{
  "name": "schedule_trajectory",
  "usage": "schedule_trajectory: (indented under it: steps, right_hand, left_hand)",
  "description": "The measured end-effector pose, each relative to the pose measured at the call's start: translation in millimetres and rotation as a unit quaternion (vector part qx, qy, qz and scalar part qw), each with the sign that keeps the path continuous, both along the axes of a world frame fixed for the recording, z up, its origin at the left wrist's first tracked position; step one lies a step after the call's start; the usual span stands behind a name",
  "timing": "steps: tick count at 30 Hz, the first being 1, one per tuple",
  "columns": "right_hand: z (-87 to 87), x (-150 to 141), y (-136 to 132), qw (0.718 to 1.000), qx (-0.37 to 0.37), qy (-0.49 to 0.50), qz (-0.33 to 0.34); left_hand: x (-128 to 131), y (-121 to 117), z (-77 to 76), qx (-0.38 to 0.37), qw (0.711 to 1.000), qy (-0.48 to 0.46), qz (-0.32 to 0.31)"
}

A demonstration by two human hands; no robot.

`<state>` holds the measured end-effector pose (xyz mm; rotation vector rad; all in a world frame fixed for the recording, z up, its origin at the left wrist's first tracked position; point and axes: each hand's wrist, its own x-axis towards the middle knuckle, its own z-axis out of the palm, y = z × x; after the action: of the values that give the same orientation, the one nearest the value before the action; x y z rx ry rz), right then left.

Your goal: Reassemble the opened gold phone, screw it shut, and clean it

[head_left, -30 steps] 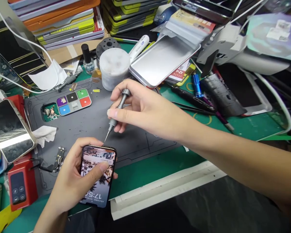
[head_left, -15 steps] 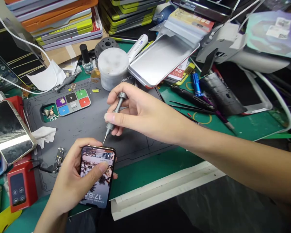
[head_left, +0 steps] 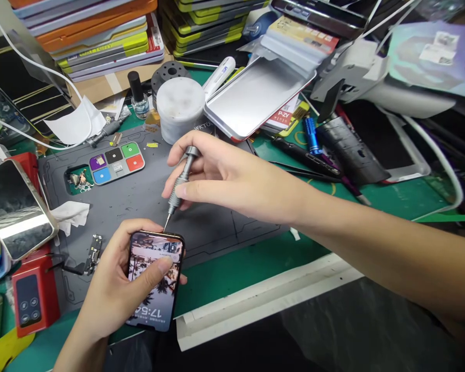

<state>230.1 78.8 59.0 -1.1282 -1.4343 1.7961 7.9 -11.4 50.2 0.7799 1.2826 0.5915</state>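
My left hand (head_left: 120, 284) is closed around a smartphone (head_left: 160, 302), its thumb lying across the lit screen. The phone is upside down to me, with its lock screen clock near the bottom. My right hand (head_left: 213, 178) grips a grey screwdriver (head_left: 183, 173), fingers round the ribbed handle. The screwdriver slants down, and its thin tip meets the phone's upper edge; the exact contact point is too small to make out. Beneath both hands lies a dark grey work mat (head_left: 139, 199) with a coloured screw tray (head_left: 118, 164) set in it.
A white round tub (head_left: 181, 106) and a small bottle (head_left: 138, 95) stand behind the mat. Another phone (head_left: 17, 209) leans on a red device (head_left: 34, 299) at left. A small circuit part (head_left: 94, 253) lies near my left hand. Tweezers, pens and a silver tray (head_left: 259, 95) crowd the right.
My right hand has turned slightly, and the screwdriver's handle has shifted a little left. Its tip stays at the phone's edge. My left hand and the phone are nearly unchanged.
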Motion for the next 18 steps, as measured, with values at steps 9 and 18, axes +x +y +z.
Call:
schedule_trajectory:
  steps: [9,18]
  right_hand:
    - [10.5,-1.2,6.5,0.993,0.049,-0.107,-0.002]
    - [16.5,0.9,12.4,0.985,0.063,-0.160,0.012]
  left_hand:
    - [1.4,1.2,1.9,0.001,1.000,-0.005,0.006]
    - [0.4,1.3,1.8,-0.003,1.000,-0.004,0.002]
